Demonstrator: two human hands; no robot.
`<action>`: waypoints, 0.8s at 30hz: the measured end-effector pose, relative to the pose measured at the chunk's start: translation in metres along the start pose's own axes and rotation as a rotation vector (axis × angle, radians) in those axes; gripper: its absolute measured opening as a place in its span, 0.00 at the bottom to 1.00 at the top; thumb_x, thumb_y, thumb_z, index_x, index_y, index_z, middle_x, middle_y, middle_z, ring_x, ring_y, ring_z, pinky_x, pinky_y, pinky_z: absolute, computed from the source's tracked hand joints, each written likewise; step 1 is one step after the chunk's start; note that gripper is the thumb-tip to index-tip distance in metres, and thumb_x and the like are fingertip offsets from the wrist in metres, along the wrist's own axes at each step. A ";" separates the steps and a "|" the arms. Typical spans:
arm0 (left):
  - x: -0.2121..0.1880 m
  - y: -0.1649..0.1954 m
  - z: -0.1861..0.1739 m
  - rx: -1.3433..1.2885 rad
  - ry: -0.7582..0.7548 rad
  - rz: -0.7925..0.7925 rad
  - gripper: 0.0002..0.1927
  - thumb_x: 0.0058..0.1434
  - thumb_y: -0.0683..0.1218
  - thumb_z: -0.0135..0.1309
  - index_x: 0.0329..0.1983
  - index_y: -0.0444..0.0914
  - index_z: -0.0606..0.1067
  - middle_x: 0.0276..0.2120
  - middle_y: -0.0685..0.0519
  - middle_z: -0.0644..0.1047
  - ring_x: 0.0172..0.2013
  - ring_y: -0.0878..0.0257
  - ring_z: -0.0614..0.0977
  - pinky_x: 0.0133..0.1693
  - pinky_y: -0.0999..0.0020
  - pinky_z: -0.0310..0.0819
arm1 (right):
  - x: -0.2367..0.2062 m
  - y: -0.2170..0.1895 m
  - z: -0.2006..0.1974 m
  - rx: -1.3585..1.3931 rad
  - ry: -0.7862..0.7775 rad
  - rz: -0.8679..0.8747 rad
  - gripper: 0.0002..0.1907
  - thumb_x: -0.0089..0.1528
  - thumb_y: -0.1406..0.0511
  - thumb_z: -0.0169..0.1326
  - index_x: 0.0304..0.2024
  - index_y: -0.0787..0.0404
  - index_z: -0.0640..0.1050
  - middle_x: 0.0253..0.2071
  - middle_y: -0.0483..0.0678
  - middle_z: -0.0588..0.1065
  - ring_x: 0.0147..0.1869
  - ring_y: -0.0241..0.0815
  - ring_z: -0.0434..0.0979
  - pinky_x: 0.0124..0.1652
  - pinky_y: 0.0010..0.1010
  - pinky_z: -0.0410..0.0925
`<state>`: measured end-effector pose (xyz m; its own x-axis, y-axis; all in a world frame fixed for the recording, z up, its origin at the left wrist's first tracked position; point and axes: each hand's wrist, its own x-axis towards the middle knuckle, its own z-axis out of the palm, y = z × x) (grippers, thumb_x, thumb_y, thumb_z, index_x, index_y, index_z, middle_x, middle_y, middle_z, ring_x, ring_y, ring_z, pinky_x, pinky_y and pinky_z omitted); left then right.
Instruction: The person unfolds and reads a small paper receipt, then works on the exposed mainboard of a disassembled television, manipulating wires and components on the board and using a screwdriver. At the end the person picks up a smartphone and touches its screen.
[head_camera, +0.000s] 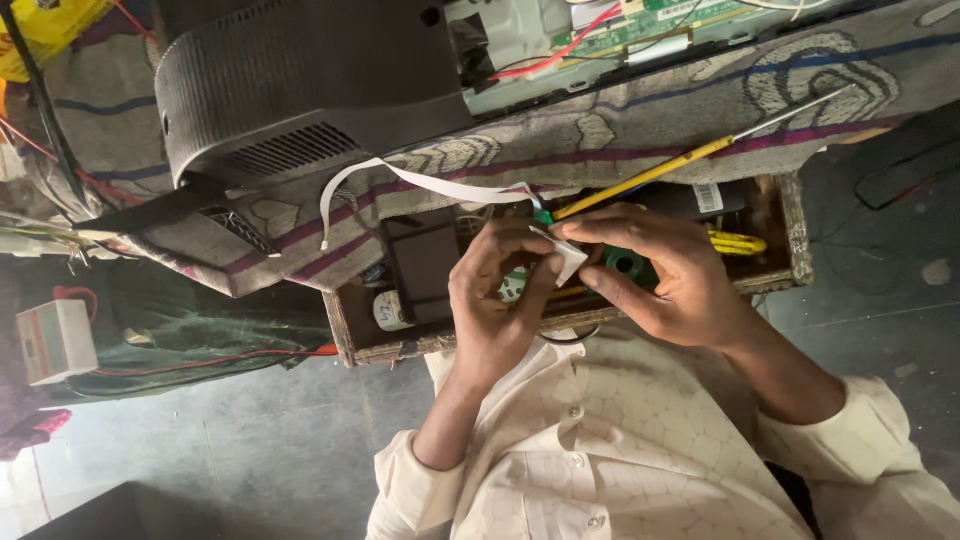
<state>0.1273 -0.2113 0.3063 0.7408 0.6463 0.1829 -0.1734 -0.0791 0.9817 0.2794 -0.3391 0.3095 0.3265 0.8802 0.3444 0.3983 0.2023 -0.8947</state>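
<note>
My left hand (497, 290) and my right hand (655, 275) meet over an open wooden drawer (560, 320). Between the fingertips of both hands is a small white folded end (566, 256) of a flat white ribbon cable (420, 182). The cable arcs away to the left over the patterned cloth. My right hand also holds a green part (630, 265) and is next to the handle end of a long yellow screwdriver (660, 170). Its metal shaft points up and to the right.
A black ribbed device back cover (300, 90) lies on a patterned cloth (700, 110), with a green circuit board (640, 25) and red wires behind it. The drawer holds yellow-handled tools (735, 243) and small parts. A white box (55, 340) with red wires sits at the left.
</note>
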 end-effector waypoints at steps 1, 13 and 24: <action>-0.001 -0.001 0.000 -0.004 0.010 0.003 0.08 0.64 0.31 0.58 0.45 0.31 0.76 0.46 0.50 0.76 0.47 0.65 0.80 0.47 0.71 0.81 | 0.000 0.000 0.000 0.023 -0.005 0.018 0.20 0.64 0.74 0.59 0.59 0.64 0.76 0.55 0.51 0.79 0.50 0.41 0.82 0.48 0.28 0.75; -0.004 -0.009 -0.005 -0.080 0.022 -0.007 0.08 0.65 0.30 0.59 0.44 0.30 0.75 0.45 0.50 0.77 0.45 0.66 0.79 0.48 0.71 0.75 | 0.001 0.007 -0.002 -0.098 0.022 -0.071 0.19 0.62 0.72 0.63 0.55 0.63 0.77 0.48 0.50 0.78 0.50 0.41 0.79 0.46 0.31 0.72; -0.007 -0.008 -0.003 -0.125 -0.038 -0.065 0.26 0.63 0.29 0.61 0.59 0.33 0.63 0.45 0.46 0.77 0.46 0.64 0.81 0.48 0.71 0.77 | -0.003 0.007 0.000 0.092 0.074 0.033 0.12 0.66 0.72 0.58 0.52 0.68 0.76 0.47 0.52 0.77 0.50 0.39 0.79 0.48 0.28 0.71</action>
<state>0.1216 -0.2128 0.2969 0.7768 0.6176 0.1235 -0.2019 0.0584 0.9777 0.2808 -0.3404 0.3017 0.4016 0.8540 0.3309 0.3071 0.2148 -0.9271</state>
